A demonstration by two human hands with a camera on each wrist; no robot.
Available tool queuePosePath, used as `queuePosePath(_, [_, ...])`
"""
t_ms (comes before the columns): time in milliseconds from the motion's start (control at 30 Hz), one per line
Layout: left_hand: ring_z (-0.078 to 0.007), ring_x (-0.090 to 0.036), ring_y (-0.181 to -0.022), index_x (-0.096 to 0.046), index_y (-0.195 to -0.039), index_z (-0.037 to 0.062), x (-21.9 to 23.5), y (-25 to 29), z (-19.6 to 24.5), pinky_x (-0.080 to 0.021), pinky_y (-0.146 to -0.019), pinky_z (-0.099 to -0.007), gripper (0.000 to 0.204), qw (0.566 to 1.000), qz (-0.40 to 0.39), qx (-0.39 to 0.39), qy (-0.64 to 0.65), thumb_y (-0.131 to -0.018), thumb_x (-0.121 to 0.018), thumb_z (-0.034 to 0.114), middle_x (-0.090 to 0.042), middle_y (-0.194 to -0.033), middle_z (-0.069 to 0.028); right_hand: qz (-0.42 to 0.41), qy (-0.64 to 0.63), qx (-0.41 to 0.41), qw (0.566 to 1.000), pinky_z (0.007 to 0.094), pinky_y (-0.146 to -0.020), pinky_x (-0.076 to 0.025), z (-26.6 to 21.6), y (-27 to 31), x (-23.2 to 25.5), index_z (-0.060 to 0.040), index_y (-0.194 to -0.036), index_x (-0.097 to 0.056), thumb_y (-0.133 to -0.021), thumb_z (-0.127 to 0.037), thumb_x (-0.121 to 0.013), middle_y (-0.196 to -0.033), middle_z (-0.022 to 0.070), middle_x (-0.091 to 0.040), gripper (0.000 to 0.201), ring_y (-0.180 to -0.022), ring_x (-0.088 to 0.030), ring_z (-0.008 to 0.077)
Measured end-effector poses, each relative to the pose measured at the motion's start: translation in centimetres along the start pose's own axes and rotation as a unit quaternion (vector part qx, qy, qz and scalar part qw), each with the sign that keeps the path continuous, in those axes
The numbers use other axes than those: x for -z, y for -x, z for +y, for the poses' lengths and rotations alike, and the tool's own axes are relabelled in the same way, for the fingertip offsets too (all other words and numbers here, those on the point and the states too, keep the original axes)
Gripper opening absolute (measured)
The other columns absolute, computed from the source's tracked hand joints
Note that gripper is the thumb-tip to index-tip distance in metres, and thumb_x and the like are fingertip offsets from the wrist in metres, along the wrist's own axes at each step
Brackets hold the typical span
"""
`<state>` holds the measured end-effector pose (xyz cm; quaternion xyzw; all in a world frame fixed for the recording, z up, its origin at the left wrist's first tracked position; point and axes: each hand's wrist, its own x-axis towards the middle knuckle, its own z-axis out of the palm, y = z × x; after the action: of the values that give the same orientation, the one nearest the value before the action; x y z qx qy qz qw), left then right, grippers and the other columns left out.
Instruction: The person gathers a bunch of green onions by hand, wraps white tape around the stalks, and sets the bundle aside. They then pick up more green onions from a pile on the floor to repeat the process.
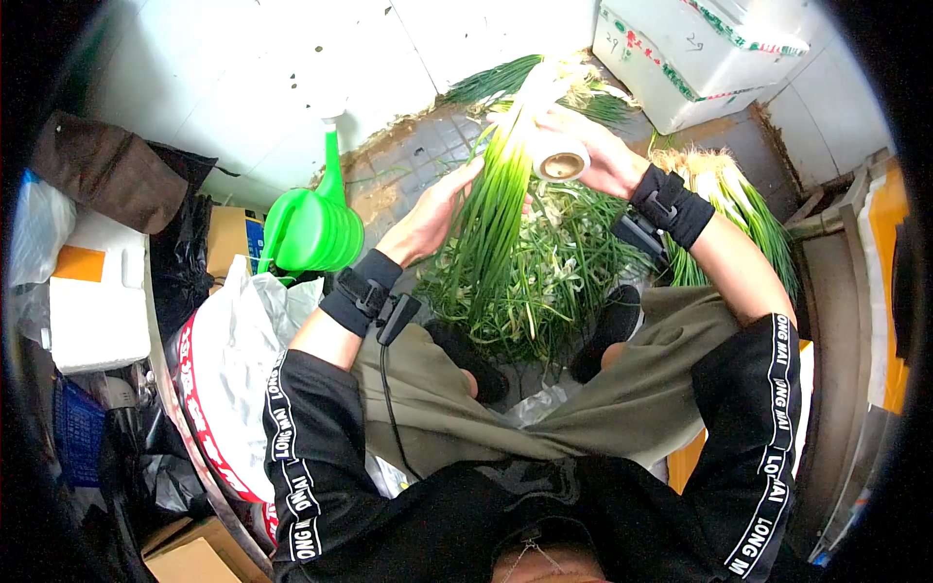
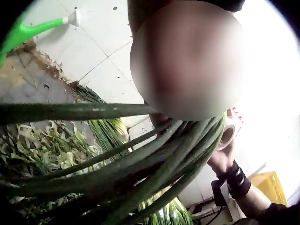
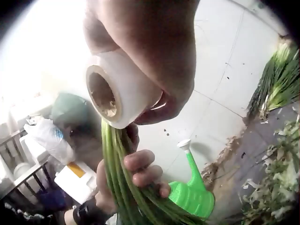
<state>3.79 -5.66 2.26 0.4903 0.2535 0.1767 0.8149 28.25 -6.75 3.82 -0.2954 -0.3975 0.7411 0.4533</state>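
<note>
My left hand [image 1: 428, 216] grips a bunch of green onions [image 1: 494, 209] around its green stalks, with the pale root ends up and the leaves hanging down. The right wrist view shows the fingers [image 3: 140, 171] of that hand curled round the stalks. My right hand [image 1: 604, 155] holds a roll of clear wrapping film [image 3: 136, 89] with a cardboard core, right against the upper part of the bunch. Below both hands lies a heap of loose green leaves and trimmings [image 1: 569, 282] on the floor between the feet.
More green onions lie by the wall [image 1: 496, 80] and at the right [image 1: 748, 209]. A green watering can [image 1: 316, 233] stands left, near a white sack [image 1: 228, 350]. White foam boxes [image 1: 671, 63] are stacked at the back right. A wooden frame [image 1: 841, 291] borders the right side.
</note>
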Motion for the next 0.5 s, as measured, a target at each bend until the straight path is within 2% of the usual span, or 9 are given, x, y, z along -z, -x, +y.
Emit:
queuePosePath(67, [-0.0234, -0.061, -0.114, -0.048, -0.136, 0.0027, -0.2, 0.0, -0.1, -0.044, -0.102, -0.0382, 0.056, 1.000, 0.002, -0.009, -0.010, -0.104, -0.030, 0.045, -0.064, -0.120, -0.0151, -0.016, 0.002, -0.001, 1.000, 0.0298, -0.092, -0.051, 0.2, -0.3, 0.1, -0.0050, -0.130, -0.052, -0.099, -0.027, -0.057, -0.121, 0.0050, -0.062, 0.038, -0.107, -0.062, 0.0127])
queuePosePath(133, [-0.0228, -0.059, -0.116, -0.048, -0.136, 0.0022, 0.2, -0.4, -0.6, -0.043, -0.103, -0.0375, 0.057, 1.000, 0.004, -0.016, -0.022, -0.104, -0.028, 0.045, -0.064, -0.121, -0.0144, 0.028, 0.036, -0.005, 0.999, 0.0297, -0.093, -0.050, 0.3, -0.3, 0.0, -0.0038, -0.132, -0.051, -0.098, -0.027, -0.059, -0.123, 0.0058, -0.061, 0.041, -0.108, -0.062, 0.0134])
queuePosePath(200, [-0.0170, -0.054, -0.119, -0.041, -0.143, 0.0009, 0.8, -1.1, -1.6, -0.041, -0.104, -0.0330, 0.055, 0.990, 0.072, -0.119, -0.023, -0.101, -0.050, 0.036, -0.057, -0.132, -0.0110, 0.049, 0.063, 0.005, 0.997, 0.0299, -0.092, -0.051, 0.2, -0.4, -0.4, -0.0038, -0.132, -0.050, -0.097, -0.026, -0.060, -0.123, 0.0066, -0.061, 0.043, -0.108, -0.062, 0.0135])
queuePosePath(233, [-0.0170, -0.054, -0.119, -0.041, -0.143, 0.0009, 0.7, -1.1, -1.7, -0.041, -0.104, -0.0330, 0.055, 0.990, 0.072, -0.118, -0.024, -0.101, -0.050, 0.036, -0.057, -0.132, -0.0110, 0.070, 0.091, 0.016, 0.993, 0.0301, -0.091, -0.051, 0.1, -0.4, -0.6, -0.0038, -0.133, -0.049, -0.096, -0.026, -0.061, -0.123, 0.0075, -0.061, 0.045, -0.109, -0.062, 0.0135])
queuePosePath(300, [-0.0153, -0.054, -0.119, -0.040, -0.143, 0.0000, 0.2, -0.9, -1.7, -0.039, -0.105, -0.0315, 0.064, 0.949, 0.105, -0.169, -0.245, -0.092, -0.068, 0.027, -0.054, -0.135, -0.0081, 0.069, 0.113, 0.020, 0.991, 0.0296, -0.090, -0.052, 0.0, -0.6, -0.4, -0.0041, -0.135, -0.046, -0.095, -0.024, -0.063, -0.121, 0.0081, -0.063, 0.047, -0.106, -0.063, 0.0137])
queuePosePath(333, [-0.0147, -0.053, -0.119, -0.040, -0.143, 0.0001, 0.2, -1.0, -1.6, -0.039, -0.106, -0.0317, 0.074, 0.954, 0.122, -0.159, -0.223, -0.083, -0.078, 0.021, -0.055, -0.134, -0.0084, 0.068, 0.137, 0.023, 0.988, 0.0291, -0.088, -0.053, 0.0, -0.7, -0.4, -0.0045, -0.137, -0.044, -0.094, -0.022, -0.064, -0.118, 0.0087, -0.064, 0.050, -0.104, -0.064, 0.0139])
queuePosePath(433, [-0.0120, -0.050, -0.122, -0.040, -0.143, -0.0009, 0.9, -1.0, -1.2, -0.037, -0.106, -0.0298, 0.067, 0.938, 0.100, -0.078, -0.322, -0.088, -0.073, 0.019, -0.053, -0.136, -0.0077, 0.042, 0.178, 0.066, 0.981, 0.0270, -0.085, -0.054, 0.9, -1.3, -0.8, -0.0051, -0.140, -0.039, -0.093, -0.016, -0.065, -0.114, 0.0093, -0.067, 0.056, -0.096, -0.066, 0.0134])
queuePosePath(467, [-0.0120, -0.050, -0.122, -0.040, -0.143, -0.0009, 1.2, -1.2, -1.6, -0.037, -0.106, -0.0298, 0.067, 0.938, 0.101, -0.078, -0.321, -0.088, -0.073, 0.019, -0.053, -0.136, -0.0077, 0.046, 0.190, 0.074, 0.978, 0.0248, -0.082, -0.053, 1.0, -1.4, -0.9, -0.0053, -0.147, -0.029, -0.091, -0.014, -0.067, -0.112, 0.0098, -0.068, 0.069, -0.092, -0.066, 0.0126])
queuePosePath(500, [-0.0128, -0.048, -0.124, -0.037, -0.145, -0.0012, 1.2, -1.5, -2.1, -0.036, -0.107, -0.0302, 0.070, 0.937, 0.093, -0.088, -0.324, -0.088, -0.073, 0.020, -0.051, -0.138, -0.0087, 0.046, 0.190, 0.073, 0.978, 0.0248, -0.082, -0.053, 1.2, -1.4, -0.8, -0.0053, -0.147, -0.029, -0.091, -0.014, -0.067, -0.112, 0.0098, -0.068, 0.069, -0.092, -0.066, 0.0126])
